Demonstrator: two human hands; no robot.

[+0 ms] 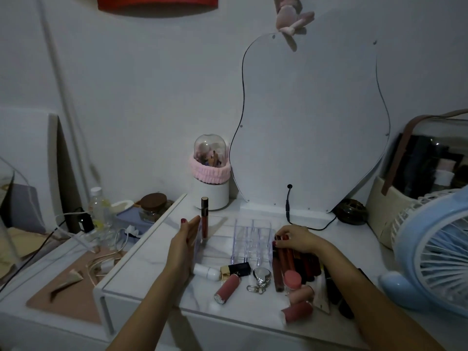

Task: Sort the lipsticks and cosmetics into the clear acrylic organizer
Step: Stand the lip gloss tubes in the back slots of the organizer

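The clear acrylic organizer (253, 239) stands mid-table, its small compartments on the right and a wider open section on the left. One dark red lip gloss tube (204, 219) stands upright in the left section. My left hand (186, 245) rests flat against the organizer's left wall, fingers straight. My right hand (296, 239) pinches a red lipstick (281, 238) at the organizer's right edge, above a pile of red lip tubes (293, 264). A black-and-gold lipstick (236, 269), a white tube (206, 271) and pink tubes (228, 288) lie in front.
A heart-shaped keyring mirror (262, 276) lies among the cosmetics. A white brush holder with a pink band (211, 173) and a wavy mirror (311, 127) stand behind. A blue fan (435, 252) is at the right. Cables and a bottle (98, 206) crowd the lower left shelf.
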